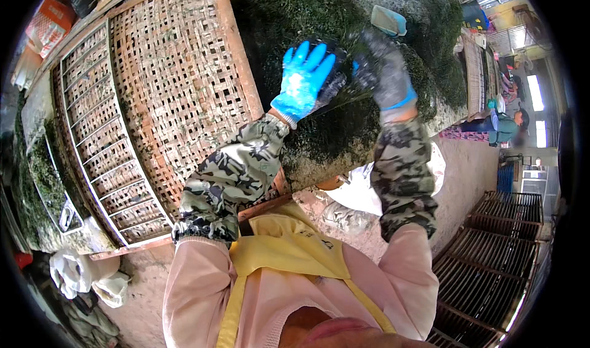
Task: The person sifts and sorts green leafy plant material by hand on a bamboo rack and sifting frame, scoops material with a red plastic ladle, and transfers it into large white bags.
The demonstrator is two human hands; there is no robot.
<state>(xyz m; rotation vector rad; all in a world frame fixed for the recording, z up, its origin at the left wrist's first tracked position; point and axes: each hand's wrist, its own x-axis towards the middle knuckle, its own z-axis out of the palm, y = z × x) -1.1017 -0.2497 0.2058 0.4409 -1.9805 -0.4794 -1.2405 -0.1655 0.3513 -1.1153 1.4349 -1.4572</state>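
A large heap of dark green, finely shredded plant matter covers the work surface in front of me. Over it, my left hand, in a bright blue and black glove with a white cuff, has its fingers spread. Just to its right, my right hand, in a dark grey glove with blue at the wrist, is smeared by motion, so its fingers cannot be made out. Whether it holds any of the green matter is unclear. A pale blue scoop lies on the heap beyond my right hand.
Left of the heap lies a woven bamboo screen in a wooden frame, with a ladder-like metal rack along it. White bags stand lower left. Slatted dark racks are at lower right. Another person is at far right.
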